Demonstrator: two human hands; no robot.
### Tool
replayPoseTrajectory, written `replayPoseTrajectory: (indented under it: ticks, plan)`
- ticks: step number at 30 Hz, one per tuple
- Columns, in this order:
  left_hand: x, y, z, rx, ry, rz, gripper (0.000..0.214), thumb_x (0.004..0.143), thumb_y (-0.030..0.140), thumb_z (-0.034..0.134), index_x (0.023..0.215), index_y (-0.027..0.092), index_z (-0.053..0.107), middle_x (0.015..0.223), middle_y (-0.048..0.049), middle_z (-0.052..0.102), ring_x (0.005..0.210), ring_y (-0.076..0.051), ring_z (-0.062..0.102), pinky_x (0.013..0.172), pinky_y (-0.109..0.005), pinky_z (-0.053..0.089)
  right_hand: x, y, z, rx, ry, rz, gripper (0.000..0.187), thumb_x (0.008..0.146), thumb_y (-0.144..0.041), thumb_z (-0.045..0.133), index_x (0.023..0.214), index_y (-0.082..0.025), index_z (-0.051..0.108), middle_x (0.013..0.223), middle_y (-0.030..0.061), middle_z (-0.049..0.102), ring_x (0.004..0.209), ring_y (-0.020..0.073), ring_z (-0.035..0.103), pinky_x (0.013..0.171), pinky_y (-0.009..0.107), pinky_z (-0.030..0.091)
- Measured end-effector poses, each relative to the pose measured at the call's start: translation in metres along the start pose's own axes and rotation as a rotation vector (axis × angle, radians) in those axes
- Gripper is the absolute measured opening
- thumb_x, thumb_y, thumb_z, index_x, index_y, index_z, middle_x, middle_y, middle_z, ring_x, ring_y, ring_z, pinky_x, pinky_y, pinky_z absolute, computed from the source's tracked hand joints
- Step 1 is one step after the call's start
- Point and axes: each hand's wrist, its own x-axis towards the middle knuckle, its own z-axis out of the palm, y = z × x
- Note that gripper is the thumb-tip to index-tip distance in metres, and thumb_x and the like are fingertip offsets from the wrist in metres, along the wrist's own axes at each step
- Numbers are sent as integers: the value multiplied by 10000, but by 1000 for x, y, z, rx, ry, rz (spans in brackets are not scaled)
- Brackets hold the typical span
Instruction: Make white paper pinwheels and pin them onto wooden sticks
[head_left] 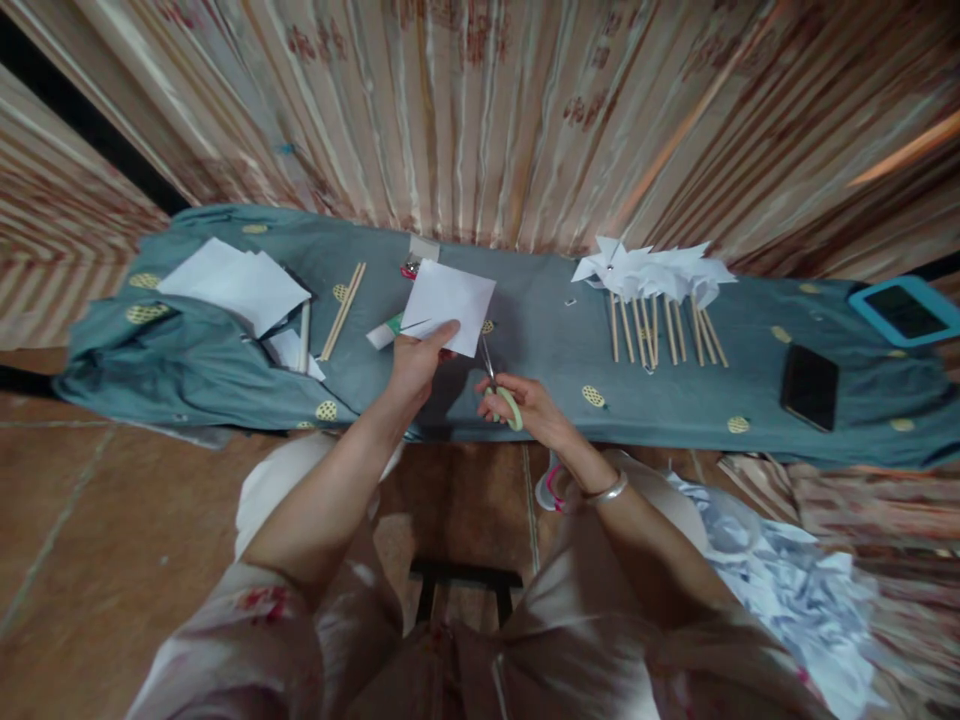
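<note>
My left hand (421, 362) pinches a white square of paper (450, 298) by its lower edge, thumb on top. A short dark slit runs into the paper near its left corner. In my right hand (525, 400) is a pair of scissors (505, 404) with pale green handles, its metal blades pointing up beside the sheet's lower right corner. Whether the blades touch the paper I cannot tell. Partly behind the sheet lie a green and white tube (385, 331) and a small container with red on it (409, 269).
White paper pinwheels on wooden sticks (652, 275) lie in a row to the right. Beyond them are a black phone (810, 387) and a blue-framed tablet (906, 310). Paper sheets (232, 285) and loose sticks (343, 312) lie left. Paper scraps (795, 590) heap at lower right.
</note>
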Motion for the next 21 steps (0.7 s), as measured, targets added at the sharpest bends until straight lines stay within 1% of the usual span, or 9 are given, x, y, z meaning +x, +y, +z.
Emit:
replayPoseTrajectory:
  ticks: [2,4,8,13,16,21]
  plan:
    - [0,1,0,-6,7,-6,357,552,290,823,839,143,671,846,-51,729,674,-151,640,518,-222,476,-4,1,1,-9,-55,25,487,618,-582,817,882,-201,672,705,-11,684,611,109,607,597,230,492]
    - [-1,2,0,-14,16,-11,331,551,275,818,816,145,668,820,-42,721,655,-143,629,518,-220,477,-5,1,2,-7,-75,31,497,613,-583,821,887,-195,674,704,-10,684,616,109,609,606,230,494]
    - [-1,4,0,-13,19,0,312,558,280,815,802,148,672,822,-41,721,664,-141,631,524,-214,476,-5,0,2,13,-86,21,505,616,-600,814,887,-201,666,719,-8,689,622,111,611,631,241,503]
    - [2,4,-2,2,20,11,336,571,304,822,829,135,687,854,-62,734,710,-173,658,541,-237,487,-6,-2,2,11,-105,37,490,615,-572,829,887,-196,668,730,-3,692,629,110,616,633,242,504]
    - [1,1,0,10,21,22,344,546,320,838,793,137,683,822,-63,731,670,-168,641,519,-236,480,-6,-2,3,17,-105,31,486,615,-569,833,877,-194,670,707,-11,684,610,98,603,619,233,502]
    - [-2,-4,5,7,19,49,361,501,352,848,744,149,674,748,-38,715,605,-141,611,481,-212,467,-1,4,2,40,-102,1,486,654,-588,802,883,-179,670,689,-13,668,589,90,584,585,226,495]
